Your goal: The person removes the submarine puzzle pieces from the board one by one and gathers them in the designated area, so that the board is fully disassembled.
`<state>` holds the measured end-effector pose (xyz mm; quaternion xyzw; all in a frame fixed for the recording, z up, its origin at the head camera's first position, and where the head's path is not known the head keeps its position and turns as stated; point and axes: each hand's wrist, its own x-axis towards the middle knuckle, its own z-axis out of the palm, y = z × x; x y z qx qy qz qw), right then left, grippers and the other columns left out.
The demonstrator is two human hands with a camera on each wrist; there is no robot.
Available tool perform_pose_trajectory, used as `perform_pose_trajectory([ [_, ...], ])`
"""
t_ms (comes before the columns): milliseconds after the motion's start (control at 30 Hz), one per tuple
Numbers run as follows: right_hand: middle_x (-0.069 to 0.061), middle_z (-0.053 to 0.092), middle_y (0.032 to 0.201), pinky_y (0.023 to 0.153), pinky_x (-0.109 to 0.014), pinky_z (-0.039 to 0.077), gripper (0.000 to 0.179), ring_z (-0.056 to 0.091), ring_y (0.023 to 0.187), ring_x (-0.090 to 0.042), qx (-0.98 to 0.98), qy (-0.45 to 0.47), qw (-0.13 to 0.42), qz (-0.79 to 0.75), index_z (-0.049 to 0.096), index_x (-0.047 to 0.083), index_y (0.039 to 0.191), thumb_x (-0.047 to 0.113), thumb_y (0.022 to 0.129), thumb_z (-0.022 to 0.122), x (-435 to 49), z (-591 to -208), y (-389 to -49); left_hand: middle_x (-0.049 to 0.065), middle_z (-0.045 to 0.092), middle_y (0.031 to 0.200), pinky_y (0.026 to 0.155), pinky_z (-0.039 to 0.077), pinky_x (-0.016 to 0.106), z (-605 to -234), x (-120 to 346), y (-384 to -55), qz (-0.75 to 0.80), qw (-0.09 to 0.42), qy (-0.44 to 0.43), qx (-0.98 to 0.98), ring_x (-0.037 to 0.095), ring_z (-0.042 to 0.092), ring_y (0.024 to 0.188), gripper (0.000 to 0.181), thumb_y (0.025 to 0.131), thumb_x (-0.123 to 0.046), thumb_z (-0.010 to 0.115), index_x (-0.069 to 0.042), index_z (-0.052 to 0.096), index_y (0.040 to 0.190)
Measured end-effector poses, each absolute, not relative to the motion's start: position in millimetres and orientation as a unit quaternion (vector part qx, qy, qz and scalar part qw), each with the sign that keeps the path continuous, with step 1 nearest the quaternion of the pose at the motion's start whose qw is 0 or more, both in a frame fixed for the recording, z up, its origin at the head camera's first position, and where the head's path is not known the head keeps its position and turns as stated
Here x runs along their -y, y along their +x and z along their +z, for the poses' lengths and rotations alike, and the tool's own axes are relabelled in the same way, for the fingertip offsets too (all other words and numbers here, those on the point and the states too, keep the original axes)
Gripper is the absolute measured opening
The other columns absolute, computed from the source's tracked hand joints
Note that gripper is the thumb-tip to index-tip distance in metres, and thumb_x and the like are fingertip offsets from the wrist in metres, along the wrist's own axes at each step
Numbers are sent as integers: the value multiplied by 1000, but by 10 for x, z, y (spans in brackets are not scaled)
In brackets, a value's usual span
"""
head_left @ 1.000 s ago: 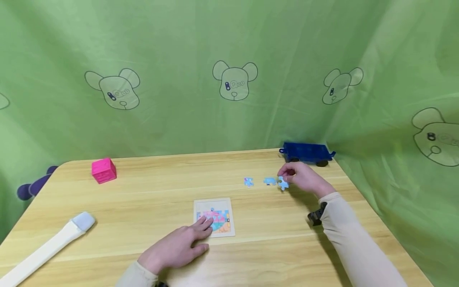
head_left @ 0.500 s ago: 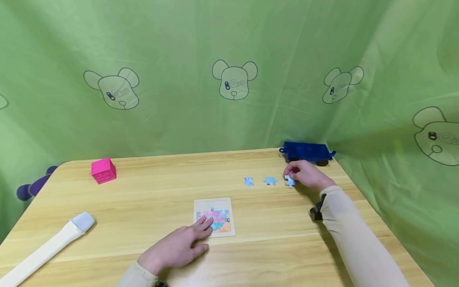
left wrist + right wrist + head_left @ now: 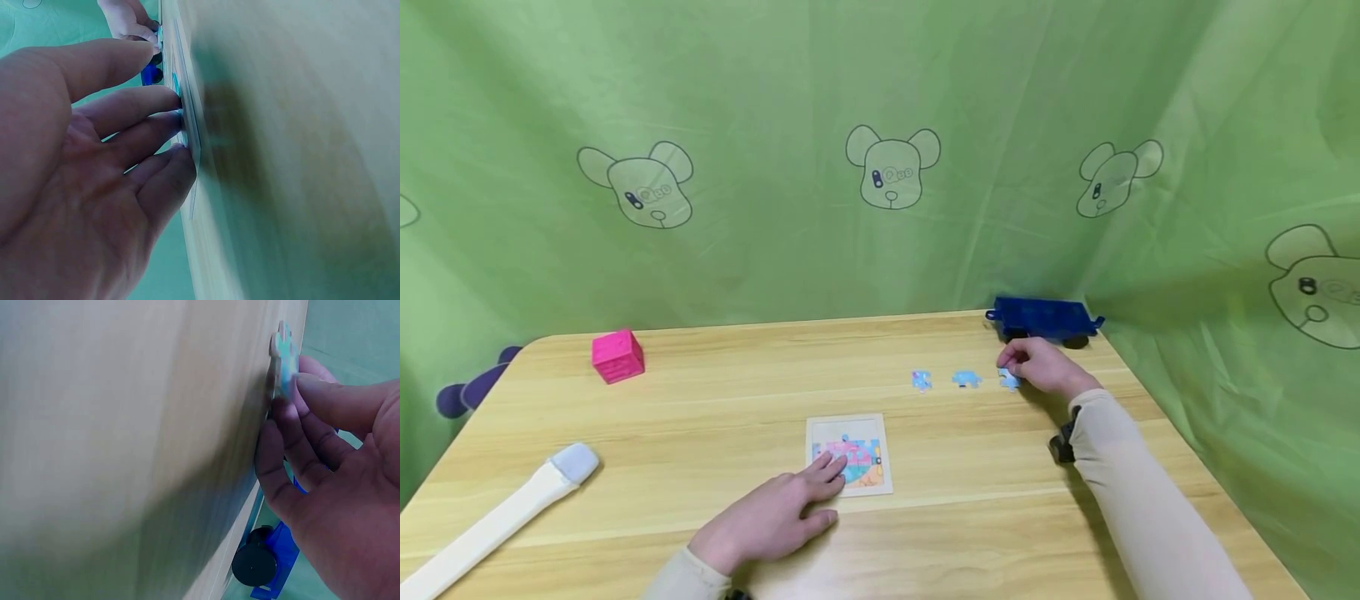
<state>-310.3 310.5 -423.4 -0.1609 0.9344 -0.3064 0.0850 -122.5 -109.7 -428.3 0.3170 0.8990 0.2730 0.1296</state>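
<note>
My left hand [image 3: 775,512] rests with relaxed fingertips on a small jigsaw puzzle in a pale square tray [image 3: 829,428]. Its lower part holds joined pink, blue and orange pieces, partly covered by my fingers; the upper part shows bare backing. Over at the right, my right hand [image 3: 1043,365] pinches a light blue puzzle piece [image 3: 1009,380] between thumb and fingers. The right wrist view shows that puzzle piece [image 3: 285,365] edge-on, close at the tabletop, with the thumb on its printed face. Two loose blue pieces, one middle [image 3: 966,379] and one left [image 3: 921,380], lie in a row beside it.
A dark blue toy wagon [image 3: 1045,318] stands at the back right, just behind my right hand. The wooden table [image 3: 737,375] also bears a pink cube [image 3: 617,357] and a long white bar with a grey-blue end [image 3: 490,521]. Green curtain [image 3: 775,258] hangs behind.
My right hand has shifted the pinched puzzle piece rightward, away from the middle loose piece, and then barely moved. The left hand has stayed on the puzzle.
</note>
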Motion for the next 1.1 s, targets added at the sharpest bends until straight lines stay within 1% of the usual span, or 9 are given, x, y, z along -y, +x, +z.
perform_pose_trajectory([
  [167, -13, 62, 96, 82, -41, 47, 13, 54, 88, -27, -938, -154, 73, -303, 65, -3, 102, -7, 95, 54, -3125, -4237, -3073, 6, 34, 155, 113, 28, 49, -4291, 1096, -1224, 276, 130, 317, -898, 26, 25, 144, 48, 100, -25, 56, 2, 51, 140],
  [333, -15, 62, 101, 85, -45, 46, 12, 55, 93, -30, -941, -146, 48, -303, 65, -2, 105, 2, 98, 56, -3057, -4194, -3007, 7, 34, 155, 113, 27, 48, -4294, 1092, -1226, 279, 130, 316, -897, 25, 25, 144, 47, 101, -24, 55, 2, 51, 140],
  [467, -16, 61, 107, 85, -46, 46, 15, 55, 98, -31, -936, -161, 26, -311, 65, -2, 108, 5, 99, 54, -2907, -4116, -2931, 7, 33, 155, 113, 28, 49, -4297, 1090, -1227, 277, 128, 319, -897, 26, 25, 144, 46, 102, -22, 54, 2, 50, 140],
  [533, -14, 61, 106, 83, -44, 46, 15, 55, 97, -30, -933, -175, 21, -314, 65, -1, 108, 5, 99, 54, -2805, -4078, -2889, 7, 33, 155, 112, 28, 49, -4296, 1090, -1225, 276, 127, 320, -898, 26, 25, 144, 46, 102, -22, 54, 2, 50, 140],
  [733, -7, 64, 98, 83, -41, 48, 15, 58, 92, -23, -920, -226, 38, -317, 66, 0, 107, 6, 99, 55, -2414, -4016, -2763, 7, 34, 155, 113, 28, 48, -4287, 1095, -1223, 275, 126, 319, -898, 27, 25, 144, 44, 100, -16, 54, 3, 50, 140],
  [867, -5, 64, 96, 83, -39, 50, 13, 58, 90, -19, -914, -256, 51, -312, 66, 1, 105, 7, 98, 57, -2150, -4020, -2679, 8, 34, 155, 113, 28, 48, -4288, 1090, -1224, 273, 123, 321, -899, 26, 26, 143, 44, 99, -12, 53, 3, 50, 140],
  [1100, -1, 64, 95, 82, -34, 51, 10, 59, 88, -14, -896, -311, 90, -303, 67, 5, 104, 6, 97, 60, -1695, -4005, -2515, 7, 34, 155, 113, 27, 48, -4287, 1091, -1226, 274, 127, 320, -898, 27, 25, 144, 44, 99, -15, 55, 3, 51, 140],
])
